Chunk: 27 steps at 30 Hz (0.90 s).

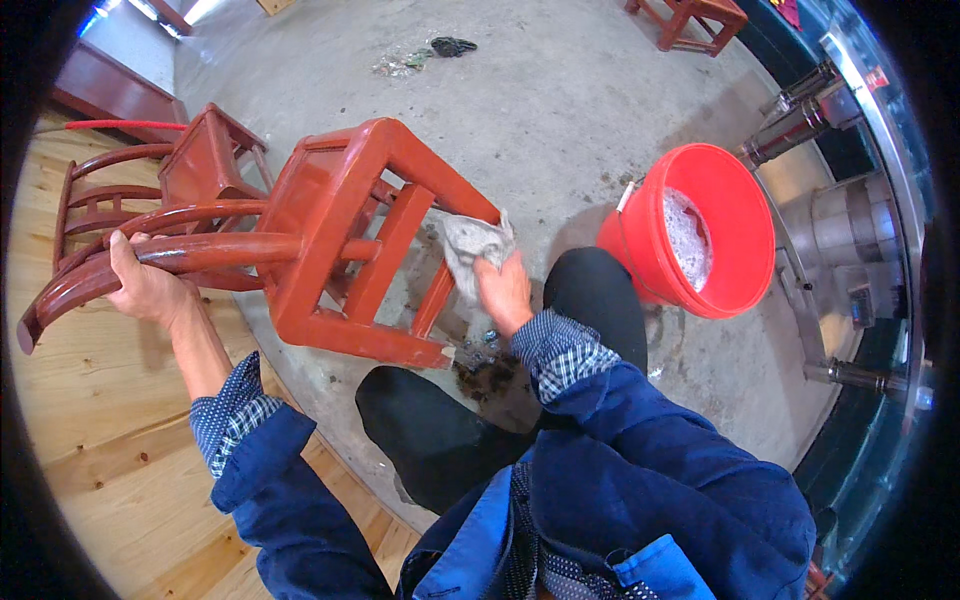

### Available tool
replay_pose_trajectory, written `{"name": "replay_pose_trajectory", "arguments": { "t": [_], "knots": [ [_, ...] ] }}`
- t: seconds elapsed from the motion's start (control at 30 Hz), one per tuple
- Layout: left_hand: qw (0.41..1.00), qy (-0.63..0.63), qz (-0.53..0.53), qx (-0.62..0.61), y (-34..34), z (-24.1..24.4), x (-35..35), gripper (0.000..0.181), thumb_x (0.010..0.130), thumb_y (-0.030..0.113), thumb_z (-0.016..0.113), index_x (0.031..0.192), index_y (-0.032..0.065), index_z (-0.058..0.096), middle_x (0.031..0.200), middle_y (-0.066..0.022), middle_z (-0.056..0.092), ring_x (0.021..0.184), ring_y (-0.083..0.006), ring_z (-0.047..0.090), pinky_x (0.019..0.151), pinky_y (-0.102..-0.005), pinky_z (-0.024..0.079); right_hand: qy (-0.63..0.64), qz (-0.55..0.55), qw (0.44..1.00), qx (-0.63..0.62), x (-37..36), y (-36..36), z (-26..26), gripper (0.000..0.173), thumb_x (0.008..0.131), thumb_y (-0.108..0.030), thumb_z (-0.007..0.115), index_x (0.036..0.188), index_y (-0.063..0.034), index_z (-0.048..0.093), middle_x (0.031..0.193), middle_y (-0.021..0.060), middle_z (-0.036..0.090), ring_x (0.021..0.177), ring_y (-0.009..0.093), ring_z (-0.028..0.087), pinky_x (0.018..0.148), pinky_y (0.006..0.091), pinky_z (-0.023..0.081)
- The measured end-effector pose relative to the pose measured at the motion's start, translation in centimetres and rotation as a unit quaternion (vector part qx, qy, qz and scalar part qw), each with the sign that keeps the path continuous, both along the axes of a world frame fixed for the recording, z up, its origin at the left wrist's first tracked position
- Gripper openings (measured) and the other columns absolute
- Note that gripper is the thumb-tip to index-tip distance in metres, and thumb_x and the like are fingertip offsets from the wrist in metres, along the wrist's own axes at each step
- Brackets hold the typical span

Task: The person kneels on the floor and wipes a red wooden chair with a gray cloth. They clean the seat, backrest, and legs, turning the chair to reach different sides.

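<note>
A reddish-brown painted wooden chair (pixel 334 176) is tilted onto its side in front of me, its legs and stretchers pointing to the right. My left hand (pixel 154 281) grips a curved post of its backrest. With my right hand (pixel 505 292) I hold a wet-looking grey cloth (pixel 472 238) against the end of a chair leg. To the right, a red plastic bucket (pixel 649 225) leans towards me in the view, with foamy water (pixel 686 238) inside. Dark wet patches (pixel 491 375) mark the concrete floor between my knees.
Behind the held chair stands a second brown wooden chair (pixel 201 161). Pale wood boards (pixel 97 390) run along the left. A metal-framed glass piece of furniture (pixel 862 247) is at the right. Farther off are a wooden stool (pixel 694 22) and a small debris heap (pixel 405 64) on the concrete floor (pixel 540 105).
</note>
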<state>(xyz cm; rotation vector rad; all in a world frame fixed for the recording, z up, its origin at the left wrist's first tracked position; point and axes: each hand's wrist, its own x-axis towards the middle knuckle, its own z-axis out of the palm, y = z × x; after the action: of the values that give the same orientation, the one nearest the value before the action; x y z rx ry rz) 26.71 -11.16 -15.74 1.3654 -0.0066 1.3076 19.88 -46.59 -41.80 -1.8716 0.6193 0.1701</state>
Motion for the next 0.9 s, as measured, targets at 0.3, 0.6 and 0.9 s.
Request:
{"name": "replay_pose_trajectory", "arguments": {
  "t": [0.3, 0.6, 0.9],
  "knots": [
    [1.0, 0.004, -0.001, -0.02, 1.1, -0.2, 0.4, 0.034, 0.093, 0.014, 0.071, 0.119, -0.0027, 0.057, 0.096, -0.0114, 0.064, 0.078, -0.0222, 0.065, 0.064, -0.0355, 0.057, 0.12, -0.05, 0.832, 0.539, -1.2, 0.3, -2.3, 0.036, 0.093, -0.016, 0.065, 0.126, -0.0017, 0.063, 0.111, 0.0105, 0.073, 0.095, 0.026, 0.073, 0.086, 0.0416, 0.059],
    [1.0, 0.007, -0.009, 0.0, 0.9, 0.1, 0.1, 0.049, 0.093, 0.009, 0.066, 0.137, 0.0012, 0.048, 0.104, -0.0116, 0.064, 0.076, -0.0206, 0.065, 0.063, -0.0331, 0.057, -0.079, -0.007, 0.926, 0.368, -1.4, -1.2, 1.3, 0.048, 0.085, 0.002, 0.066, 0.133, 0.0023, 0.062, 0.097, 0.004, 0.071, 0.083, 0.012, 0.066, 0.074, 0.0291, 0.054],
    [0.999, 0.038, 0.005, -0.038, 1.0, 0.1, -0.1, 0.037, 0.095, 0.012, 0.064, 0.129, -0.0002, 0.053, 0.095, -0.0111, 0.063, 0.073, -0.0199, 0.063, 0.065, -0.0334, 0.056, -0.068, -0.116, 0.857, 0.498, 1.0, -1.0, -1.5, 0.024, 0.09, -0.005, 0.069, 0.113, 0.0008, 0.068, 0.103, 0.0089, 0.073, 0.09, 0.02, 0.072, 0.08, 0.036, 0.058]
  ]
}}
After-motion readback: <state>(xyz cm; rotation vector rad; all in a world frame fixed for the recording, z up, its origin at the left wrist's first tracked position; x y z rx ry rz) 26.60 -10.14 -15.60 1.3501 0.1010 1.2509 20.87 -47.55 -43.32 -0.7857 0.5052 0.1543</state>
